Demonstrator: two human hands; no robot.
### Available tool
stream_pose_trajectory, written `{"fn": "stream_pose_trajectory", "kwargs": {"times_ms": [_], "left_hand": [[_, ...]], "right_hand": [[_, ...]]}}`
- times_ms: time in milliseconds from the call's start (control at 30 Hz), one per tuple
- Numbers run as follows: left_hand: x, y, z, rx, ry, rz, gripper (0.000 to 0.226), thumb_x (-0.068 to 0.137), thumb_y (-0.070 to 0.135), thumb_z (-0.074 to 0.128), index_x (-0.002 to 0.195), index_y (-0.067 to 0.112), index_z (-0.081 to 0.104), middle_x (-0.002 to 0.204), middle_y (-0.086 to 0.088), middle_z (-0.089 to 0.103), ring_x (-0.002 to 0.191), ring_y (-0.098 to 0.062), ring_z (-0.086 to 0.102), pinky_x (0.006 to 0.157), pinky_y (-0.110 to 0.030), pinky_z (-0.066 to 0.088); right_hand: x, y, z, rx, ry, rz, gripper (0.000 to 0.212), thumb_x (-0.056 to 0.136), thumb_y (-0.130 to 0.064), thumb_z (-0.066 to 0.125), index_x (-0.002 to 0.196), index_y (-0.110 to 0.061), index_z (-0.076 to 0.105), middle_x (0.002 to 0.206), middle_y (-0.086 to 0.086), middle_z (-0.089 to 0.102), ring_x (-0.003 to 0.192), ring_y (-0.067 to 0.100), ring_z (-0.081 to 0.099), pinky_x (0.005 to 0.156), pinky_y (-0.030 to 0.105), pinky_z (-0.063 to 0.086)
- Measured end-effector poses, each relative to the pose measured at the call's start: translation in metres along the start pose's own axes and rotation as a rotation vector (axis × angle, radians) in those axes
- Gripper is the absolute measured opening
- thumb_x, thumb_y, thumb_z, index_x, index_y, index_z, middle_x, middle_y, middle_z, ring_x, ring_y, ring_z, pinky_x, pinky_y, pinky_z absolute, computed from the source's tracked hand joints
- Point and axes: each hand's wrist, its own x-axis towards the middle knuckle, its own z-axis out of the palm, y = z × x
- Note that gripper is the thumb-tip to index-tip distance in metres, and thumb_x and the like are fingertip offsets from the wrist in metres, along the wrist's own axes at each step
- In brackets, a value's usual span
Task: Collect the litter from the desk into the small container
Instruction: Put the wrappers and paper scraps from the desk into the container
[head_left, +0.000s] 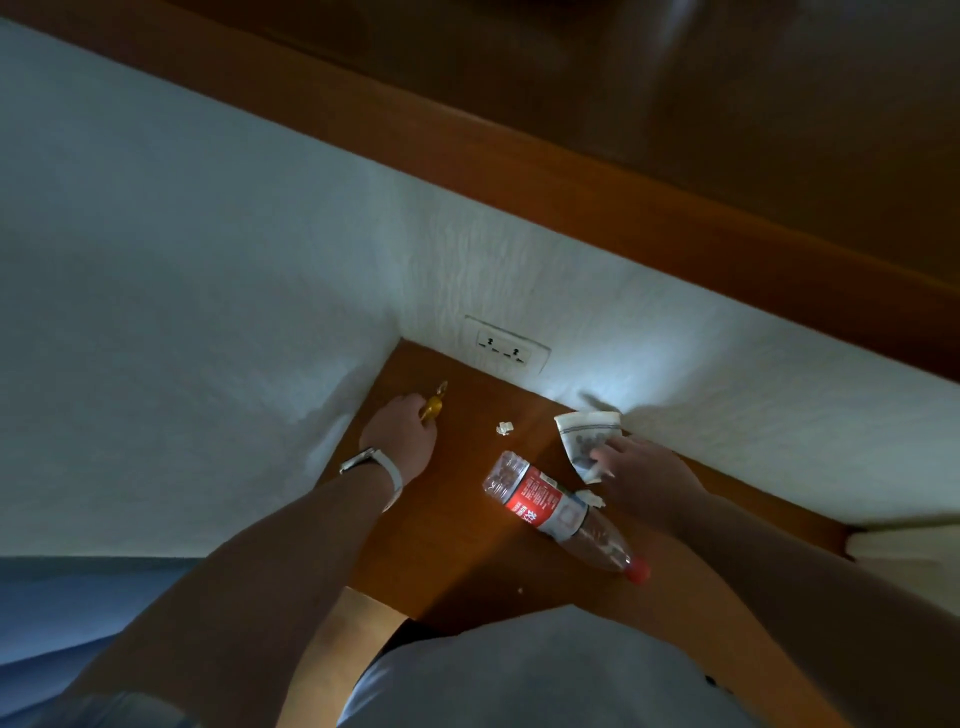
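On the small wooden desk (457, 545) my left hand (402, 434) curls its fingers round a gold-coloured wrapper (434, 404) near the left wall. My right hand (641, 475) reaches to a crumpled printed paper (584, 434) by the back wall, fingers touching its lower edge. A clear plastic bottle (558, 512) with a red label and red cap lies on its side between my arms. A small white paper scrap (504, 428) sits in the middle, and another white scrap (592, 499) lies beside the bottle. No container shows.
White walls close the desk on the left and back, with a double wall socket (506, 349) just above the surface. A wooden shelf (675, 182) hangs overhead. A white object (904, 543) lies at the desk's right end, blue floor (78, 603) at lower left.
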Motion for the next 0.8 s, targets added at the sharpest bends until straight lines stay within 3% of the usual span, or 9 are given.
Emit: {"fn": "stream_pose_trajectory", "kwargs": {"times_ms": [233, 467, 667, 800], "left_hand": [[-0.027, 0.063, -0.002, -0.174, 0.036, 0.173, 0.01, 0.097, 0.03, 0.055, 0.088, 0.027, 0.059, 0.08, 0.009, 0.057, 0.072, -0.006, 0.053, 0.056, -0.023, 0.035], [-0.069, 0.135, 0.019, -0.239, -0.059, 0.349, 0.008, 0.094, 0.026, 0.058, 0.091, 0.021, 0.063, 0.081, 0.002, 0.063, 0.076, -0.014, 0.06, 0.069, -0.031, 0.052], [-0.102, 0.195, 0.041, -0.223, -0.095, 0.415, 0.007, 0.092, 0.024, 0.059, 0.085, 0.021, 0.062, 0.075, 0.003, 0.061, 0.07, -0.015, 0.058, 0.062, -0.029, 0.049], [-0.128, 0.239, 0.062, -0.22, -0.158, 0.452, 0.013, 0.095, 0.033, 0.058, 0.087, 0.024, 0.062, 0.074, 0.006, 0.064, 0.066, -0.014, 0.061, 0.06, -0.028, 0.052]], "right_hand": [[-0.032, 0.011, -0.014, 0.065, 0.143, 0.07, 0.03, 0.095, -0.028, 0.058, 0.123, -0.017, 0.059, 0.127, 0.001, 0.061, 0.108, 0.016, 0.059, 0.083, 0.026, 0.05], [-0.101, 0.029, -0.016, 0.165, 0.198, 0.153, 0.045, 0.089, -0.023, 0.064, 0.132, -0.016, 0.055, 0.128, 0.007, 0.06, 0.11, 0.027, 0.06, 0.084, 0.038, 0.051], [-0.162, 0.058, -0.012, 0.228, 0.266, 0.273, 0.046, 0.09, -0.025, 0.063, 0.135, -0.018, 0.054, 0.128, 0.007, 0.06, 0.112, 0.029, 0.06, 0.086, 0.041, 0.051], [-0.205, 0.079, -0.011, 0.26, 0.312, 0.361, 0.046, 0.093, -0.027, 0.059, 0.138, -0.017, 0.051, 0.13, 0.007, 0.058, 0.114, 0.03, 0.058, 0.084, 0.041, 0.05]]}}
